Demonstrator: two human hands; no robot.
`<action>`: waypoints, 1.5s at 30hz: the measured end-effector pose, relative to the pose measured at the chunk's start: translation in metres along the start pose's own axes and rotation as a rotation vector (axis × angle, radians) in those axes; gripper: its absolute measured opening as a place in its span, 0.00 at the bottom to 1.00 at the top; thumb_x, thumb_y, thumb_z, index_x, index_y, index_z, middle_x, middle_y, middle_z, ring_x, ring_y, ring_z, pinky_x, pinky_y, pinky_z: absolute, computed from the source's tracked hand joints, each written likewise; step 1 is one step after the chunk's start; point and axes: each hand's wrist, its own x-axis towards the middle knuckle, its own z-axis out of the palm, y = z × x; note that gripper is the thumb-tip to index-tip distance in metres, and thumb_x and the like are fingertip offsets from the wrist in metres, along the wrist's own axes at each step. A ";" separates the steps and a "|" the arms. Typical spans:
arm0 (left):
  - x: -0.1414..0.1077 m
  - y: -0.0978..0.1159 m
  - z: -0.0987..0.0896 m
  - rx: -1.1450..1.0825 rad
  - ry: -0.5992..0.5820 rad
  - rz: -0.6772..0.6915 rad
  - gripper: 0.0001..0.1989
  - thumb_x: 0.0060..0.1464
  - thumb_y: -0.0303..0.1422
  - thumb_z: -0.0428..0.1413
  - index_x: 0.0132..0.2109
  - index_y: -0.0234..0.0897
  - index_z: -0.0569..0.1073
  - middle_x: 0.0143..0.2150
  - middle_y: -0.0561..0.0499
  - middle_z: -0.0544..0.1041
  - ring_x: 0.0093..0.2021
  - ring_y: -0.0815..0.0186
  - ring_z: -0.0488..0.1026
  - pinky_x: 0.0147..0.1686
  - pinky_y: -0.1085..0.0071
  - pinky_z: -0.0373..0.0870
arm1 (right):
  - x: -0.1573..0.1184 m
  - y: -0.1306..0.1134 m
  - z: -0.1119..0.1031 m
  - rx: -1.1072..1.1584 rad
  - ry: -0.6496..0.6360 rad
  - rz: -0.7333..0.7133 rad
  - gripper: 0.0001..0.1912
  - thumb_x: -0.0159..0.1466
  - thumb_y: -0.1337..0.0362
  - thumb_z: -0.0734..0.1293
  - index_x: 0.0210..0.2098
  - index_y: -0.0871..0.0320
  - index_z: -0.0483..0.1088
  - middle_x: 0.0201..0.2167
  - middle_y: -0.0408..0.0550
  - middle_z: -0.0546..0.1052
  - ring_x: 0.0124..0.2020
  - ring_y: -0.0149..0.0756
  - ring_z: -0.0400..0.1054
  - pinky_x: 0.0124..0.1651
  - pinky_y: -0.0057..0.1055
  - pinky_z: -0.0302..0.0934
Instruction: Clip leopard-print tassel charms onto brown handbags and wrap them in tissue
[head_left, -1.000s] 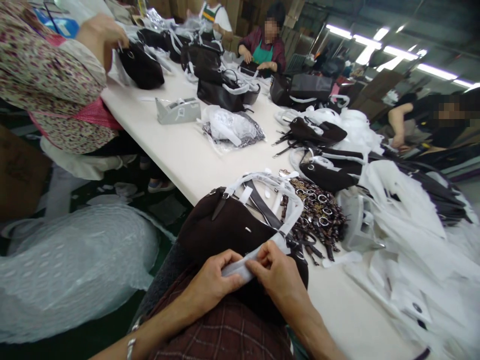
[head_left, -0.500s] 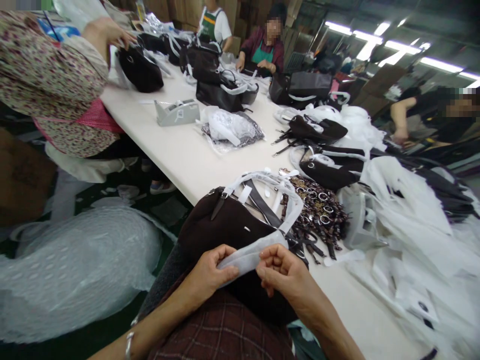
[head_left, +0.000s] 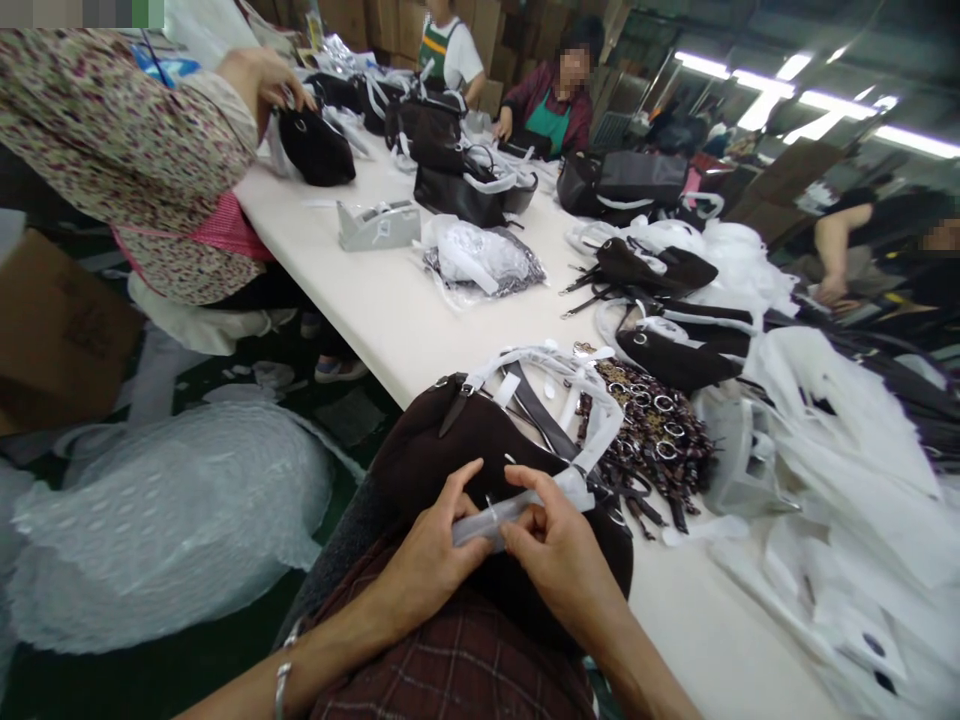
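Observation:
A dark brown handbag [head_left: 420, 450] rests against my lap and the table's edge, its handle wrapped in white material [head_left: 604, 435]. Over the bag, my left hand [head_left: 442, 535] pinches one end of a white wrapped strip [head_left: 478, 527], index finger raised. My right hand [head_left: 546, 525] grips the same strip a little to the right, thumb and fingers closed on it. The fingertips of both hands are close together. Beyond the bag lies a heap of patterned straps with metal rings [head_left: 660, 430].
A tape dispenser [head_left: 381, 226] and a plastic-wrapped bundle [head_left: 484, 260] lie on the white table [head_left: 352, 300]. Another dispenser [head_left: 742, 455] stands right, near white sheets [head_left: 840, 430]. Several bags lie farther back. A person's hand [head_left: 274, 75] touches a bag at left. Bubble wrap [head_left: 172, 520] fills the lower left.
My right hand has moved closer to my left and now grips the strip. The strip looks narrower, folded round. The view has shifted slightly, moving the surroundings right.

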 end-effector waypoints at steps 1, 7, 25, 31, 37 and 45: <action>0.000 0.001 0.000 0.014 0.000 0.010 0.38 0.53 0.28 0.57 0.68 0.43 0.52 0.34 0.57 0.71 0.34 0.67 0.70 0.38 0.72 0.64 | 0.000 0.000 0.000 -0.001 0.007 -0.005 0.27 0.56 0.70 0.64 0.56 0.55 0.66 0.34 0.44 0.74 0.30 0.34 0.68 0.35 0.32 0.66; -0.002 0.005 -0.003 0.092 -0.024 0.100 0.25 0.55 0.28 0.57 0.60 0.46 0.67 0.47 0.52 0.77 0.43 0.63 0.73 0.46 0.71 0.65 | 0.002 0.001 -0.001 -0.009 0.033 -0.011 0.26 0.55 0.70 0.64 0.55 0.55 0.68 0.33 0.45 0.75 0.32 0.35 0.69 0.37 0.33 0.67; 0.010 -0.002 -0.006 -0.197 -0.074 -0.099 0.21 0.50 0.35 0.61 0.51 0.33 0.75 0.47 0.46 0.79 0.46 0.58 0.73 0.47 0.69 0.66 | -0.014 0.012 -0.015 -0.665 0.141 -0.248 0.28 0.62 0.60 0.69 0.60 0.52 0.61 0.61 0.54 0.67 0.51 0.50 0.71 0.44 0.43 0.71; 0.011 -0.015 -0.004 -0.586 -0.191 -0.234 0.27 0.46 0.40 0.66 0.51 0.32 0.74 0.45 0.45 0.78 0.39 0.63 0.73 0.38 0.72 0.65 | -0.007 -0.001 -0.036 -0.810 -0.004 -0.622 0.24 0.60 0.60 0.73 0.55 0.50 0.69 0.61 0.51 0.68 0.56 0.52 0.66 0.56 0.52 0.61; 0.010 -0.012 -0.006 -0.762 -0.255 -0.297 0.25 0.45 0.38 0.68 0.48 0.30 0.75 0.39 0.46 0.78 0.35 0.68 0.73 0.38 0.73 0.67 | 0.010 0.018 -0.029 -0.776 -0.147 -0.891 0.15 0.68 0.63 0.65 0.53 0.52 0.70 0.53 0.45 0.76 0.59 0.42 0.64 0.67 0.49 0.50; -0.001 -0.022 -0.014 -0.426 -0.417 -0.393 0.27 0.51 0.51 0.59 0.44 0.30 0.70 0.33 0.46 0.76 0.28 0.66 0.72 0.26 0.73 0.67 | -0.002 0.047 -0.033 -0.814 -0.233 -0.859 0.37 0.64 0.43 0.62 0.67 0.54 0.54 0.65 0.51 0.63 0.69 0.47 0.47 0.70 0.56 0.40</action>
